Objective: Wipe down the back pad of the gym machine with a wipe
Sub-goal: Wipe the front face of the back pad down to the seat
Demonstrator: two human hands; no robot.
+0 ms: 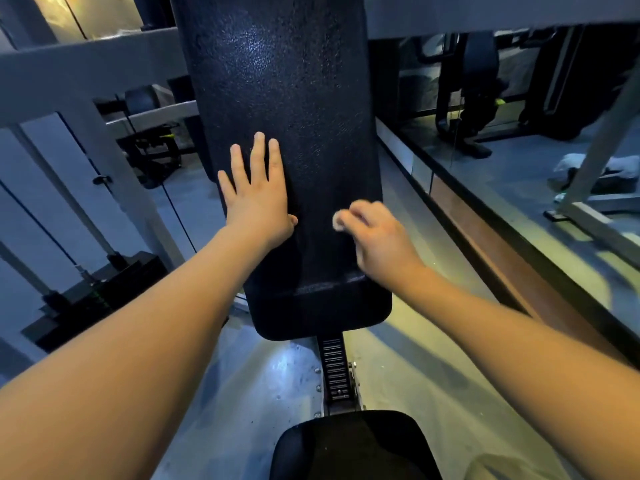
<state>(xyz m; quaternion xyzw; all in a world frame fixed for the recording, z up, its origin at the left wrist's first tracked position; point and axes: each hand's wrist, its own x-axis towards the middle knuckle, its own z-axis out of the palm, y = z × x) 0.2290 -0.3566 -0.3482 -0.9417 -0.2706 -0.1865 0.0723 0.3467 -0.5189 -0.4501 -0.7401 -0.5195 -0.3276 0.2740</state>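
Wiping underway: L hand flat on back pad, R hand pinching wipe low on pad; next, strokes w/ firm pressure upward.

Dim, blue-tinted scene: a glare patch lies on the far part of the pad, the right hand and wipe are motion-blurred, and frame bars bow toward the edges.
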